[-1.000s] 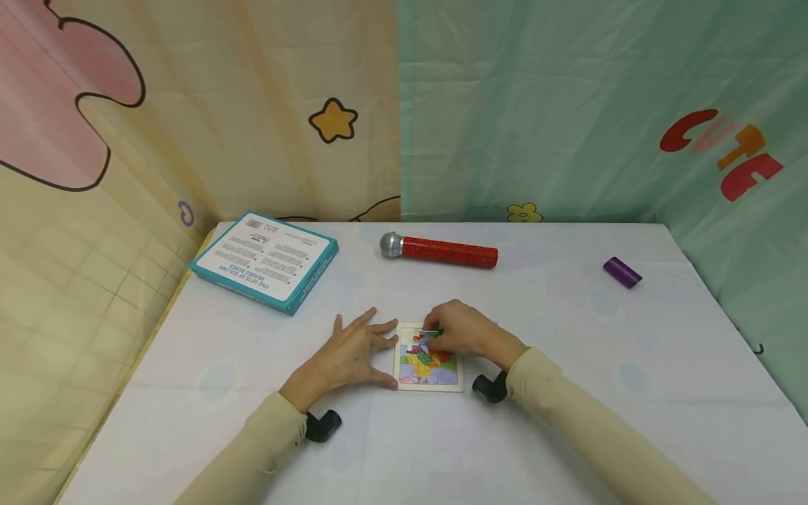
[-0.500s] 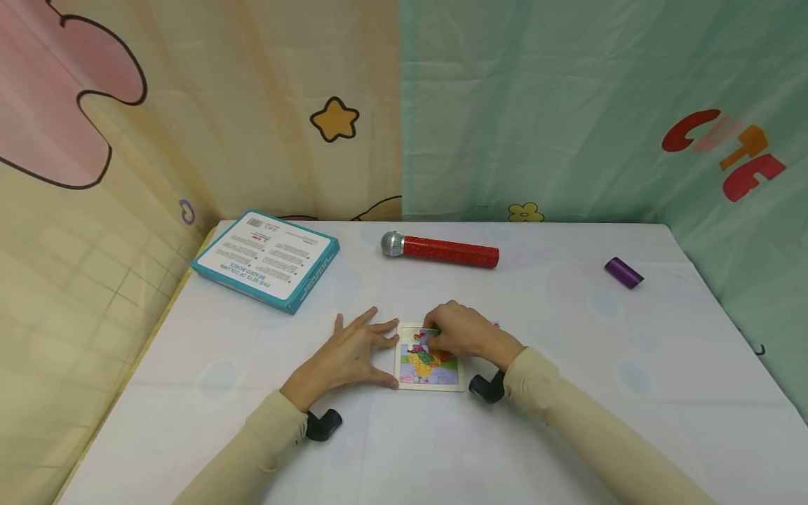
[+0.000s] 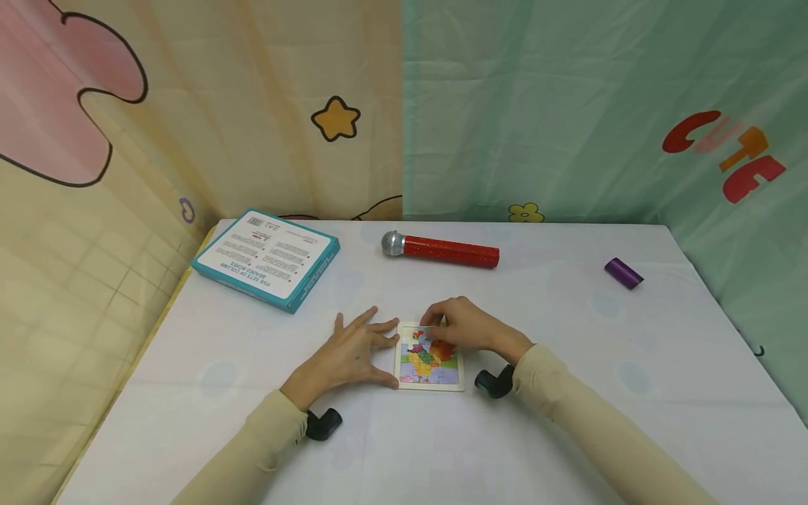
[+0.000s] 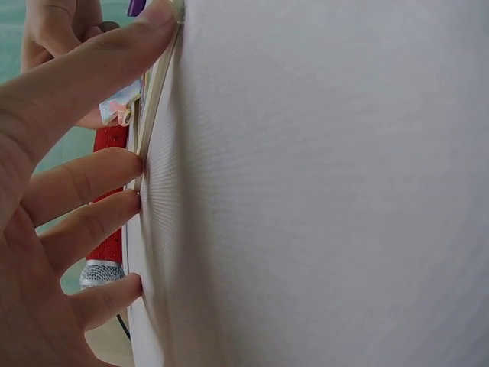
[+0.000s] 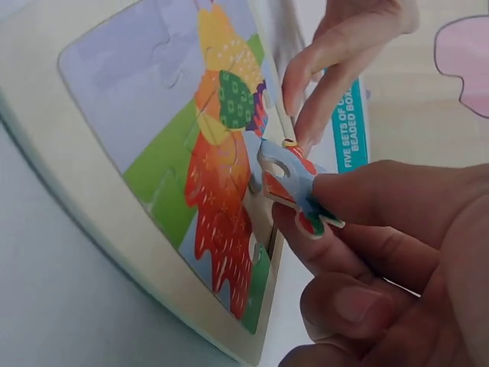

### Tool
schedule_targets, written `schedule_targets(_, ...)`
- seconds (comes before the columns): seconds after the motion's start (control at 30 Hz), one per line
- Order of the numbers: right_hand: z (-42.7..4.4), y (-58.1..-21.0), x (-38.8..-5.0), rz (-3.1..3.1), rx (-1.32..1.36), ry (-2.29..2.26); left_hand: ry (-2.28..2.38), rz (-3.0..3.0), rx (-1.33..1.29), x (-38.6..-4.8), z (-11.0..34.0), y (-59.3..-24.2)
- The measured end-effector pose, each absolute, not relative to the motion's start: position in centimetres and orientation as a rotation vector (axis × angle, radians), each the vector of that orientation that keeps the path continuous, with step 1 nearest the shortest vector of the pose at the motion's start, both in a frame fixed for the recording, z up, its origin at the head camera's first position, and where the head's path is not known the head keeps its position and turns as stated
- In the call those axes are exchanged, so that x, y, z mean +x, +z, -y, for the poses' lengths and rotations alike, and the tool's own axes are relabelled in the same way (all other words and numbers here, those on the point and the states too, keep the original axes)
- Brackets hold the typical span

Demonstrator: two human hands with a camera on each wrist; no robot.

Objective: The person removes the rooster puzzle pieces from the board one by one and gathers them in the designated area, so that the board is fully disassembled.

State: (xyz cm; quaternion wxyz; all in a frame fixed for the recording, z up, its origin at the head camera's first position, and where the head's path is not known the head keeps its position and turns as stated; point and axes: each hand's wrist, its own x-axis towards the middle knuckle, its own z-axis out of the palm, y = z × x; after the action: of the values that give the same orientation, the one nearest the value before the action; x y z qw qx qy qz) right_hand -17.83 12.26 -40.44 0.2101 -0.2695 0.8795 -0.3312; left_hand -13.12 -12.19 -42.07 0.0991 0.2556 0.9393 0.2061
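Note:
A small wooden jigsaw puzzle [image 3: 430,387] with a pale frame and a colourful bird picture lies on the white table. My left hand [image 3: 350,358] has its fingers spread, and the thumb and some fingertips touch the frame's left edge. Over the upper right part of the puzzle, my right hand [image 3: 470,326] pinches a loose puzzle piece [image 5: 294,182] between thumb and fingers. That piece is tilted above the board in the right wrist view, blue with red and green parts. An unfilled gap in the picture shows beneath it, partly hidden by the piece and fingers.
A red microphone [image 3: 442,250] with a silver head lies behind the puzzle. At the back left sits a flat teal and white box [image 3: 265,259]. A short purple tube [image 3: 623,273] is off to the right. Printed curtains [image 3: 536,105] stand behind the table.
My right hand has shifted slightly up and to the right, uncovering more of the red part of the picture. The left hand stays at the frame's edge.

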Motion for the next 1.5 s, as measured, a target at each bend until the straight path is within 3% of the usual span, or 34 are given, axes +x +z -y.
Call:
schedule_targets(0.6, -17.6, -41.1, -18.0, -2.436, -0.446, -1.158, 0.643, -2.778, 0.765, -13.0, 12.1, -42.2)
schedule_targets(1.13, -24.6, -41.2, -17.1, -2.498, -0.242, -1.168, 0.657, -2.781, 0.764, -13.0, 12.2, -42.2)
schedule_targets(1.5, -26.8, -41.0, -16.7, -2.556, -0.128, -1.107, 0.657, -2.780, 0.763, -13.0, 12.1, -42.1)
